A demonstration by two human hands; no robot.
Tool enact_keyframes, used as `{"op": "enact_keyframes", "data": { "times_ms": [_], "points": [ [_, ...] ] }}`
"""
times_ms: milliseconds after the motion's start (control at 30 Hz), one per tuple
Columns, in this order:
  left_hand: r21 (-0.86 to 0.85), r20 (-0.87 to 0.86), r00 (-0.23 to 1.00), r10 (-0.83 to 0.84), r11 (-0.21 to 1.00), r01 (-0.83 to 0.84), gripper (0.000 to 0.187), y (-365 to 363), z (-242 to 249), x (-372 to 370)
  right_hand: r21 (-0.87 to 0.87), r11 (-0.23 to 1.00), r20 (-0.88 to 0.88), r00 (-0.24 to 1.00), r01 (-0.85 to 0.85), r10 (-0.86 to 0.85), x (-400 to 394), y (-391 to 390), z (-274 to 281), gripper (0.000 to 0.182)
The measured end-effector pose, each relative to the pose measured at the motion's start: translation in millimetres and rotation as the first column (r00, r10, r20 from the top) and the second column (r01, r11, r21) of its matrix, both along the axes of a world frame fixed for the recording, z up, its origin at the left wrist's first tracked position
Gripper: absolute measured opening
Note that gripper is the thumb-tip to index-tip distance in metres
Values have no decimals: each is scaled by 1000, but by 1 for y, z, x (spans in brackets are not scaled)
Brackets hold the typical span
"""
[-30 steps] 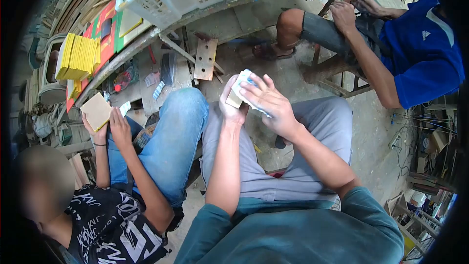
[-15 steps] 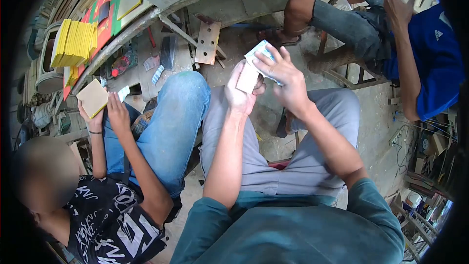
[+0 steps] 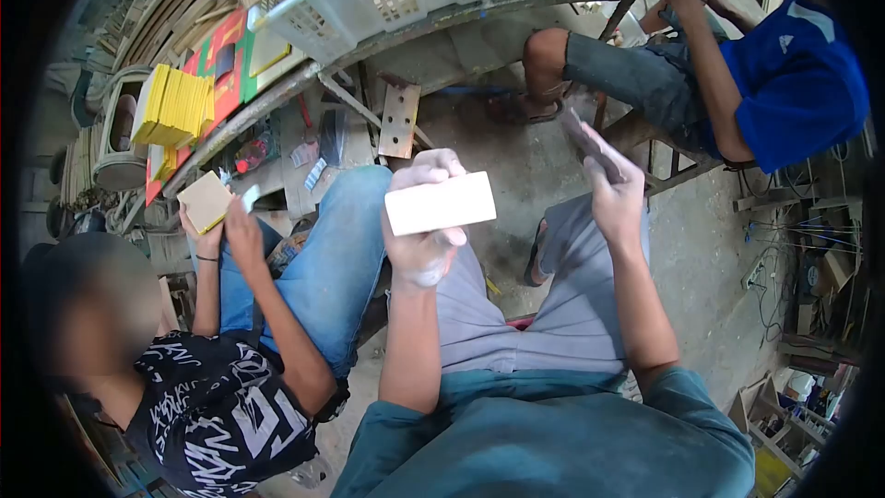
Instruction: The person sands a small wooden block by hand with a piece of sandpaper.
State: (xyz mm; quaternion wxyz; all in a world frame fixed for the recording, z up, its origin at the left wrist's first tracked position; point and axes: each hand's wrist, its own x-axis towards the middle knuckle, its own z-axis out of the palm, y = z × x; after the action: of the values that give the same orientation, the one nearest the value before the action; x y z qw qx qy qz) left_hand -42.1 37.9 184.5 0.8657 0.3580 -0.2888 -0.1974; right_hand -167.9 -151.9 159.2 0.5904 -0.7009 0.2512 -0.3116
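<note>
My left hand (image 3: 415, 256) grips a pale rectangular wooden block (image 3: 441, 204), its fingers behind the upper edge and its thumb along the lower edge. The block's broad face is turned up toward me and looks bright and plain. To the right, apart from the block, my right hand (image 3: 619, 195) is raised over my right thigh. Between its thumb and fingers is a thin, dark grey sheet of sandpaper (image 3: 591, 147), seen nearly edge-on. Pale dust coats the fingers of my left hand.
On the left, a co-worker holds a square board (image 3: 205, 201) with a yellow edge. Yellow pieces (image 3: 175, 106) are stacked on the bench beside a white plastic crate (image 3: 369, 9). A board with holes (image 3: 399, 120) leans below. Another person in a blue shirt (image 3: 793, 83) sits at right.
My right hand has moved off the block to the right, taking the sandpaper with it. My left hand has lowered and turned the block so its broad face lies sideways toward me.
</note>
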Motion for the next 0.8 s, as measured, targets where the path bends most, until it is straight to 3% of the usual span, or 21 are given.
{"op": "enact_keyframes", "data": {
  "times_ms": [233, 333, 600, 667, 700, 767, 800],
  "points": [
    [13, 397, 912, 103, 993, -118, 63, 6, 37, -19, 79, 996, -100, 994, 40, -32, -49, 3, 1, 38],
    [12, 408, 905, 121, 990, -138, 63, 11, 51, -33, 68, 996, -64, 997, 53, -49, -64, 5, 5, 38],
    [23, 478, 859, 183, 975, -220, 57, 15, 66, -49, 308, 951, 22, 1000, 12, -19, -81, 21, 37, 30],
    [26, 243, 969, 49, 998, -57, 47, 17, 71, -56, 292, 956, -49, 999, 0, 15, -83, 19, 30, 26],
    [21, 242, 969, 57, 998, -64, 47, 21, 69, -59, 275, 961, -124, 991, -12, 48, -84, 18, 28, 23],
    [177, -55, 995, -80, 980, 89, 48, 32, 60, -65, 224, 973, -154, 983, -61, 97, -86, 18, 32, 21],
    [198, -174, 978, -118, 968, 152, 51, 38, 47, -71, 238, 961, -271, 941, -141, 205, -88, 16, 35, 22]
  ]
}}
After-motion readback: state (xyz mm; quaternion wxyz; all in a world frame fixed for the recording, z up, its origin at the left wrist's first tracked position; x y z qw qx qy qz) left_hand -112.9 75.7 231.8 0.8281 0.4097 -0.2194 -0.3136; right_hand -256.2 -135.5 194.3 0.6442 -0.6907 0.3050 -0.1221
